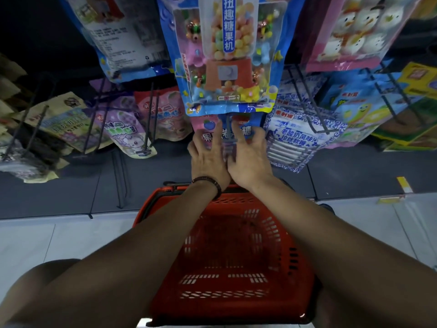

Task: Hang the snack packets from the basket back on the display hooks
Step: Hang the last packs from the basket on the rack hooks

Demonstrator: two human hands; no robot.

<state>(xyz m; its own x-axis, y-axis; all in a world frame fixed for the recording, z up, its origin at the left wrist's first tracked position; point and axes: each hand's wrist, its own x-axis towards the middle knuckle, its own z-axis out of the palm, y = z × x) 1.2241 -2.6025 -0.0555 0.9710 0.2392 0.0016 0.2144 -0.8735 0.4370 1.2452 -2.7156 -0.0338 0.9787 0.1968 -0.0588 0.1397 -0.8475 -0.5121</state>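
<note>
Centre frame, left hand (208, 159) and right hand (249, 159), fingers spread, press pink-and-blue plastic snack packet (209, 129) onto black wire hook (228, 129); red plastic basket (163, 197) below looks empty, so probably the last one.

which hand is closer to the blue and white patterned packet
Right: right hand sits just left of the blue and white patterned packet; left hand is farther left.

Pale floor tiles (35, 237) meet a dark plinth (354, 176) (yellow tag (404, 184), perhaps a label).
</note>
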